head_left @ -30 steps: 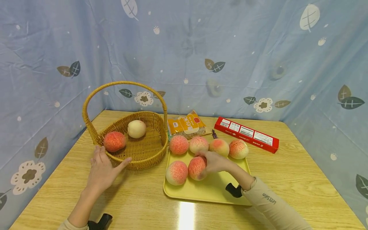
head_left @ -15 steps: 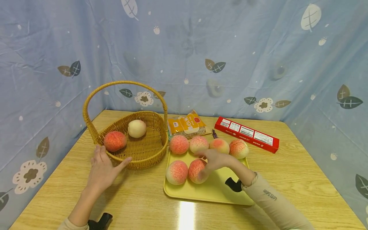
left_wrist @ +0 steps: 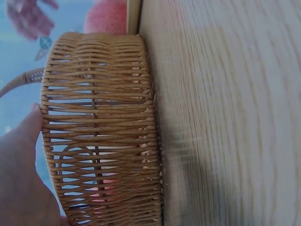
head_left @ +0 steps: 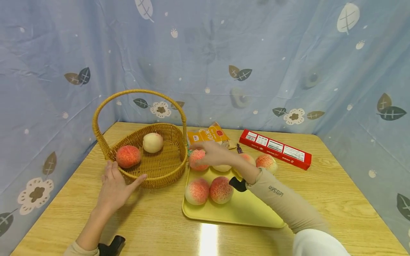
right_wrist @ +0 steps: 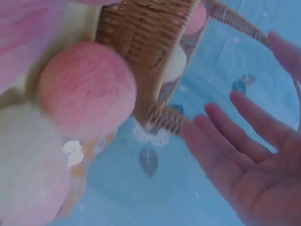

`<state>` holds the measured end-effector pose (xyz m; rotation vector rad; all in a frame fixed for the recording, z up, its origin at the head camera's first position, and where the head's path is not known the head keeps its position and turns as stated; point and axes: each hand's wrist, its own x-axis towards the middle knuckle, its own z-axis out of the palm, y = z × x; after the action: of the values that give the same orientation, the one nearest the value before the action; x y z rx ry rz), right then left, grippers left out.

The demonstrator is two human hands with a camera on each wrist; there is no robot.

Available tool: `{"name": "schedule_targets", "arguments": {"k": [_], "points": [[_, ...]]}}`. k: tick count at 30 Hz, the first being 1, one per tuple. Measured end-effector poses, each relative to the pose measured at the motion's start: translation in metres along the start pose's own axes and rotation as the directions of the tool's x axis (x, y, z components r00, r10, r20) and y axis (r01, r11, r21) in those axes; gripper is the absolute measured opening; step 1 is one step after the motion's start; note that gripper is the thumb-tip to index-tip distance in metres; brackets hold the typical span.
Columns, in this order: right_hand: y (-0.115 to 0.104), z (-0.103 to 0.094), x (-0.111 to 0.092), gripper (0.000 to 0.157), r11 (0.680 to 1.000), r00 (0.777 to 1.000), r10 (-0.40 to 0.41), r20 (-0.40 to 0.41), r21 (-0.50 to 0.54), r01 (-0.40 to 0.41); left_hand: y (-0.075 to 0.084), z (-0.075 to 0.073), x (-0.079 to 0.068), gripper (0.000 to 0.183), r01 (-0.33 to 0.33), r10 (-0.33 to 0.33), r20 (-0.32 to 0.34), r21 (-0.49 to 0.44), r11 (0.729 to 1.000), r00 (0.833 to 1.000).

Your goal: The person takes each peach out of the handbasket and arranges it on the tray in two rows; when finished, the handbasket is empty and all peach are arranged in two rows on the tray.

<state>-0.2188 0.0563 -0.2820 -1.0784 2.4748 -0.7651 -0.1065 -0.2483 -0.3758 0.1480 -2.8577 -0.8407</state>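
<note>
Right hand (head_left: 213, 153), fingers spread and empty, hovers just above the far-left peach (head_left: 194, 157) on the yellow tray (head_left: 253, 213), clearly the nearer hand! Left hand (head_left: 113, 186), thumb splayed, touches the basket (head_left: 160, 183) at its near-left rim.

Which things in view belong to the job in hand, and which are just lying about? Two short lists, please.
Likely part of the job:
basket, left fingers at its rim
two peaches inside it
yellow tray
six peaches on the tray
right fingers, holding nothing, near the back-left peach

Apparently just lying about:
orange packet
red box
purple thing, too small to identify
</note>
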Motion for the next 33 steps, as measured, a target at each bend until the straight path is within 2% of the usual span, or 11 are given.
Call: {"name": "schedule_targets", "arguments": {"k": [5, 9, 13, 15, 19, 20, 21, 26, 27, 30, 33], "points": [[-0.018, 0.000, 0.041, 0.061, 0.986, 0.999, 0.039, -0.001, 0.165, -0.039, -0.001, -0.001, 0.002, 0.116, 0.009, -0.009, 0.004, 0.019, 1.000, 1.000], [-0.032, -0.004, 0.072, 0.058, 0.904, 0.992, 0.120, 0.041, 0.409, -0.127, 0.000, -0.002, 0.003, 0.116, 0.016, -0.016, -0.001, 0.032, 0.999, 1.000], [-0.043, -0.003, 0.101, 0.055, 0.807, 0.979, 0.188, 0.081, 0.555, -0.201, 0.001, -0.002, 0.003, 0.117, 0.021, -0.021, 0.003, 0.034, 0.999, 1.000], [-0.044, 0.001, 0.117, 0.055, 0.670, 0.963, 0.247, 0.108, 0.698, -0.251, 0.001, -0.002, 0.002, 0.118, 0.027, -0.027, 0.009, 0.033, 0.999, 1.000], [-0.043, 0.014, 0.146, 0.055, 0.258, 0.908, 0.400, 0.127, 0.934, -0.245, 0.002, -0.001, 0.001, 0.118, 0.039, -0.040, 0.019, 0.035, 0.999, 0.999], [-0.041, 0.018, 0.153, 0.057, 0.199, 0.887, 0.444, 0.130, 0.951, -0.238, 0.002, 0.000, 0.001, 0.118, 0.044, -0.044, 0.019, 0.035, 0.998, 0.999], [-0.040, 0.022, 0.158, 0.058, 0.165, 0.866, 0.483, 0.127, 0.958, -0.233, 0.002, 0.000, 0.000, 0.118, 0.048, -0.049, 0.022, 0.036, 0.998, 0.999], [-0.024, 0.045, 0.189, 0.062, 0.105, 0.755, 0.635, 0.163, 0.950, -0.294, 0.001, 0.003, -0.001, 0.118, 0.061, -0.062, 0.025, 0.039, 0.997, 0.998], [-0.016, 0.050, 0.196, 0.062, 0.087, 0.744, 0.645, 0.174, 0.951, -0.298, 0.001, 0.003, -0.001, 0.118, 0.062, -0.063, 0.024, 0.038, 0.997, 0.998], [-0.008, 0.058, 0.206, 0.063, 0.058, 0.730, 0.647, 0.221, 0.940, -0.336, 0.002, 0.002, 0.000, 0.117, 0.059, -0.059, 0.014, 0.030, 0.998, 0.998], [-0.006, 0.061, 0.206, 0.067, 0.066, 0.744, 0.612, 0.268, 0.920, -0.386, 0.002, 0.000, 0.001, 0.117, 0.053, -0.053, 0.005, 0.031, 0.998, 0.999]]}}
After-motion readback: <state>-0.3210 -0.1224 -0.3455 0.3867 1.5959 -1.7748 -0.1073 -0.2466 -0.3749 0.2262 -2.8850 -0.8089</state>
